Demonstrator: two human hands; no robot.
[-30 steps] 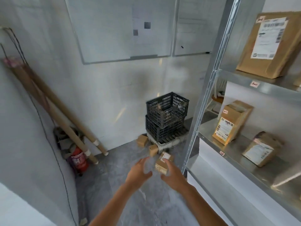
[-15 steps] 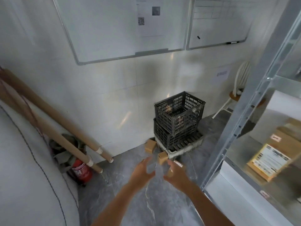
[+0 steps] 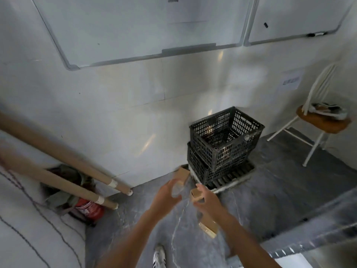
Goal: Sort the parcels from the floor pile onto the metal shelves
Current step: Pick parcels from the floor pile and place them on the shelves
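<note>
- Underfoot, a grey marbled floor (image 3: 280, 200) runs beyond the fingers to a white tiled wall (image 3: 116, 113) with two whiteboards (image 3: 135, 26).
- Left hand (image 3: 166, 199): fingers spread, holding nothing. Right hand (image 3: 209, 203): blurred, so I cannot tell its grip.
- Three parcels: near parcel (image 3: 197, 195) at the right fingertips, far parcel (image 3: 182, 175) beyond the left fingers, low parcel (image 3: 209, 227) under the right wrist.
- Two stacked black crates (image 3: 224, 144) stand beyond the right fingers.
- Two cardboard tubes (image 3: 63, 165) lean left of the fingers.
</note>
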